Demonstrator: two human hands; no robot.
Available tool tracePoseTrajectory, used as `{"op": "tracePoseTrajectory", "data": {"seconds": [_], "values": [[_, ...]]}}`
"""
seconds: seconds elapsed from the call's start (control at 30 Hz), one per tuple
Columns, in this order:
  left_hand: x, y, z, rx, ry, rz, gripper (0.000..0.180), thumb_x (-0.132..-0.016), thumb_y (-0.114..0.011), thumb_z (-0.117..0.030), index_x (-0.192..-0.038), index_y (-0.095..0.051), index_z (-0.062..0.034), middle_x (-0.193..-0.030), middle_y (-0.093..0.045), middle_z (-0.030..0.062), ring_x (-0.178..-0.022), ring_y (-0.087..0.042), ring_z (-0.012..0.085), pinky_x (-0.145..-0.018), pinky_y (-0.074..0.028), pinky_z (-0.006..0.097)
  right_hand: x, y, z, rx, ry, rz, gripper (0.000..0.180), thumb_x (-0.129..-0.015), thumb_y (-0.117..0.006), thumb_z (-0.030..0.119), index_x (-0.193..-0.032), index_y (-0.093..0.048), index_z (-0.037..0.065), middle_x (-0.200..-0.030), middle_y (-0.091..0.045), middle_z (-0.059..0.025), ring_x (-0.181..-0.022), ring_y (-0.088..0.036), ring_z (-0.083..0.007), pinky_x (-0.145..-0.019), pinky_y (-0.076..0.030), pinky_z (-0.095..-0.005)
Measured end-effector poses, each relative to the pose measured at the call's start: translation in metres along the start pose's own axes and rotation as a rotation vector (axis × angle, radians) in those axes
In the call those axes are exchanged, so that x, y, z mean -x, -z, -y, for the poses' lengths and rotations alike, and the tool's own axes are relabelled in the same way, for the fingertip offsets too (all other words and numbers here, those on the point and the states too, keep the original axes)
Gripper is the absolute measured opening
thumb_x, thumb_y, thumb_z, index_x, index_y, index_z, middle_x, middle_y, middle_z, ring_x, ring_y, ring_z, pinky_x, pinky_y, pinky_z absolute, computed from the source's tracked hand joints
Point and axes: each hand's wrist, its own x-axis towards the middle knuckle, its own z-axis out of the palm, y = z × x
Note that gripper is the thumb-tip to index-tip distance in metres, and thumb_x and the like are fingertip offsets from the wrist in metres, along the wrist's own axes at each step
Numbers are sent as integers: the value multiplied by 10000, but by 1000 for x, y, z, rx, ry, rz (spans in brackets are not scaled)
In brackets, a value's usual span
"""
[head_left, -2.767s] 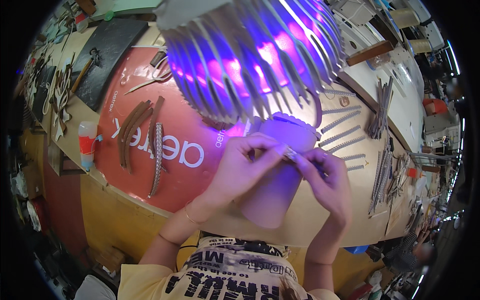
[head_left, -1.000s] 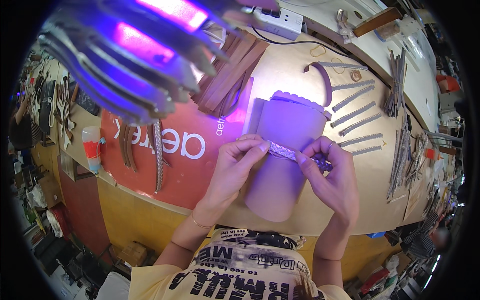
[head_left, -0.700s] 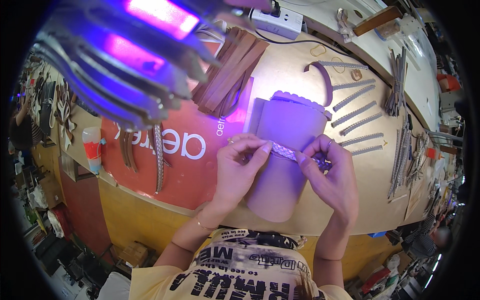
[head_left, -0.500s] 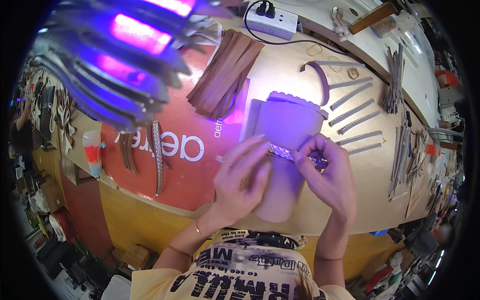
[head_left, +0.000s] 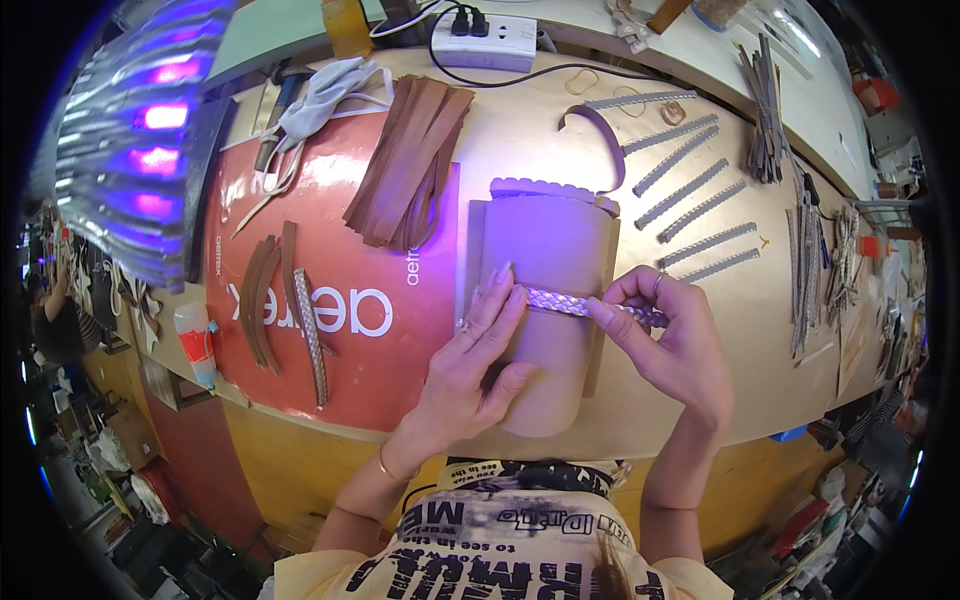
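Note:
A braided strip (head_left: 560,302) lies across a brown rounded form (head_left: 545,380), lit purple on its upper part. My right hand (head_left: 672,345) pinches the strip between thumb and forefinger, near its right end. The stretched fingers of my left hand (head_left: 470,350) rest flat over the strip's left end, with the thumb apart. A row of rounded bumps (head_left: 550,190) edges the far end of the form. Several short braided strips (head_left: 680,200) lie to its right, beside a curved brown band (head_left: 605,140).
A lamp with glowing purple lights (head_left: 150,150) stands at upper left. On the red sheet (head_left: 380,390) lie a pile of brown strips (head_left: 415,160) and another braided strip (head_left: 310,340). A bottle (head_left: 197,345) is at the left edge, a power strip (head_left: 485,42) at the back.
My left fingers have come down onto the form at the strip's left end. The strip now stretches straighter between my hands. The whole view has shifted, with the lamp further left.

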Motion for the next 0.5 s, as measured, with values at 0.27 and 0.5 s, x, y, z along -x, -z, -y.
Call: {"op": "tracePoseTrajectory", "data": {"seconds": [0.27,0.5], "values": [[-3,0,-2,-53,-6,16,573,-937,-632,-205,-1414,-452,57,-1501,-379,271,-1397,-384,388,-1142,-326,436,-4,-5,-22,-145,73,-35,225,-897,-716,193,-879,-650,-22,-654,-596,-35,-557,-463,-77,-513,-381,-255],[-2,2,-3,-76,3,28,574,-915,-635,-143,-1418,-445,60,-1508,-365,276,-1391,-387,403,-1127,-350,433,-9,-10,-39,-240,40,0,277,-886,-740,246,-825,-642,-6,-666,-590,-7,-601,-468,-59,-532,-390,-252]]}}
